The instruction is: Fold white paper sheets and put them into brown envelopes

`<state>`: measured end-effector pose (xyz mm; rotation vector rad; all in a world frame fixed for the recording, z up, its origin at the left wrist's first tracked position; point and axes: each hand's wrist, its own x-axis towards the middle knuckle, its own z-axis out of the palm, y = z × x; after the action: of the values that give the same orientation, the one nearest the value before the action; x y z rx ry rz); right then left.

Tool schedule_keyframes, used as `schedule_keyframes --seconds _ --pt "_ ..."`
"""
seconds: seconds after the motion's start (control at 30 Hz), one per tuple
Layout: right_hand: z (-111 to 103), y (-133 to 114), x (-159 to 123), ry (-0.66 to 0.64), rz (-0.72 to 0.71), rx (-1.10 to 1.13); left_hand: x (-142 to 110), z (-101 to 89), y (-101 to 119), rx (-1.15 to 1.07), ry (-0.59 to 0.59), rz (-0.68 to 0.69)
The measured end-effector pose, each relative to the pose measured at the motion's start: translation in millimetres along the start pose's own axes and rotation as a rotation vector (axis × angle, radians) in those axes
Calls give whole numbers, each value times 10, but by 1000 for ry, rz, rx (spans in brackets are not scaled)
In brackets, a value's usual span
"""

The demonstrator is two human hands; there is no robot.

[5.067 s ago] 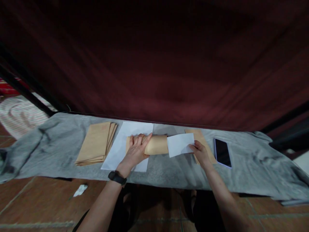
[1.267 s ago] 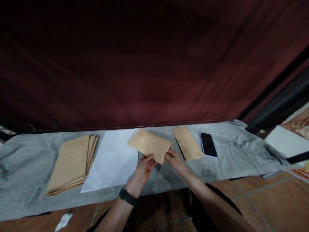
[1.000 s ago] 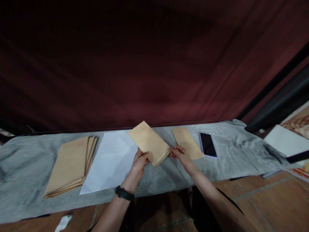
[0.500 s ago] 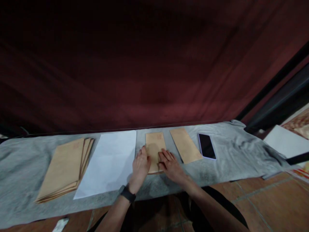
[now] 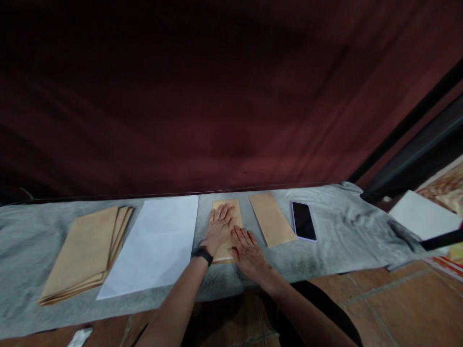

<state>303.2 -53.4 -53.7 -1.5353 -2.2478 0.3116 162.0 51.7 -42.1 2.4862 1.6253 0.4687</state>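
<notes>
The flat brown paper envelope (image 5: 226, 258) lies on the grey cloth, pressed beneath the extended, ungripping fingers of the left hand (image 5: 218, 229) and right hand (image 5: 251, 258); by uneven pressure, it could be skewed or creased.

the light is dim and uneven. the upper part of the dark red curtain (image 5: 231, 140) sinks almost to black, while its lower part shows a muted red. the white sheet (image 5: 154, 241) is among the brightest areas, with a soft, faint shadow near its lower right corner. the floor (image 5: 405, 299) below is dull, darkest under the near edge of the grey cloth (image 5: 343, 231). no light source is in view. fine detail is soft, the cloth's texture looks smeared, and the wide view stretches shapes towards the side edges.
</notes>
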Motion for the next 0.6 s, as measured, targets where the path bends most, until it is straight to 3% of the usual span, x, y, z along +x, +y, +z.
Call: schedule_keyframes --seconds 0.1,0.2,0.3,0.43,0.6 --pt "-108 65 -8 -69 -20 29 177 8 -23 -18 -25 -66" --pt "-275 198 -1 -169 -98 96 137 10 -26 -32 -55 -91" --pt "-413 308 -1 -216 -142 128 -159 -20 -63 -71 -119 -58" --pt "-460 329 -31 -201 -157 68 -672 -134 -161 -189 -206 88" --pt "-443 281 -57 -167 -206 -26 -976 -273 -171 -216 -170 175"
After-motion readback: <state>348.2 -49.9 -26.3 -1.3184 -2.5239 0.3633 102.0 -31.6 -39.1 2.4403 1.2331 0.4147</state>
